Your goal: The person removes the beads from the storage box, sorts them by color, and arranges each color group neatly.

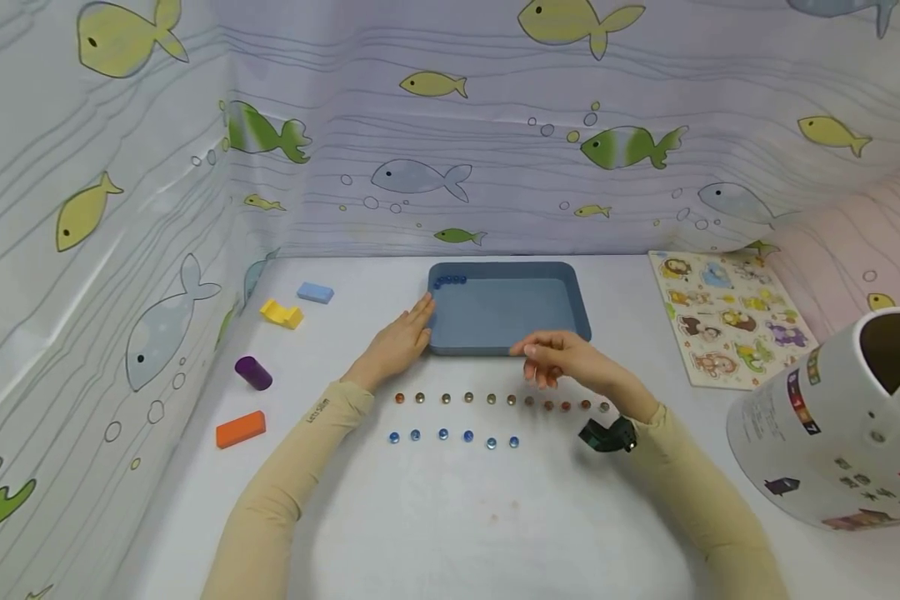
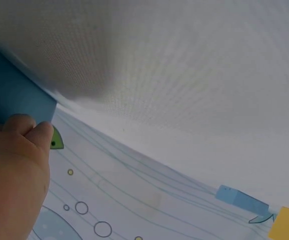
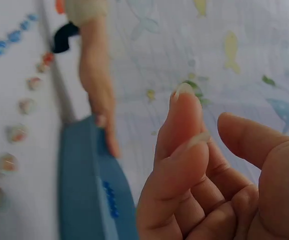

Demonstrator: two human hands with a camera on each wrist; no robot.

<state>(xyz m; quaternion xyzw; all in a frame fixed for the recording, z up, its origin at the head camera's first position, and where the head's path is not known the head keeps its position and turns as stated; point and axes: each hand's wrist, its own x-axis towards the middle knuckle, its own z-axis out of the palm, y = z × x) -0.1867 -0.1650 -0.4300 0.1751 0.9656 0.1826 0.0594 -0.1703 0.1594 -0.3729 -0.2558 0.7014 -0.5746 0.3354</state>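
Observation:
A blue tray [image 1: 570,292] lies at mid-table with a few blue marbles [image 1: 450,282] in its far left corner. My left hand [image 1: 412,327] rests straight fingers against the tray's left wall; the left wrist view shows those fingertips [image 2: 29,130] on the tray's corner [image 2: 9,95]. My right hand [image 1: 543,367] hovers just before the tray's near edge, fingers loosely curled and empty, as my right hand [image 3: 204,175] also shows in the right wrist view. Below the hands lie a row of brownish marbles [image 1: 491,400] and a shorter row of blue marbles [image 1: 453,436].
To the left lie a yellow block [image 1: 281,313], a light blue block [image 1: 315,292], a purple cylinder [image 1: 252,372] and an orange block [image 1: 240,429]. An animal puzzle board [image 1: 731,325] and a tipped white container [image 1: 832,425] sit right. Fish-print curtains wall the table.

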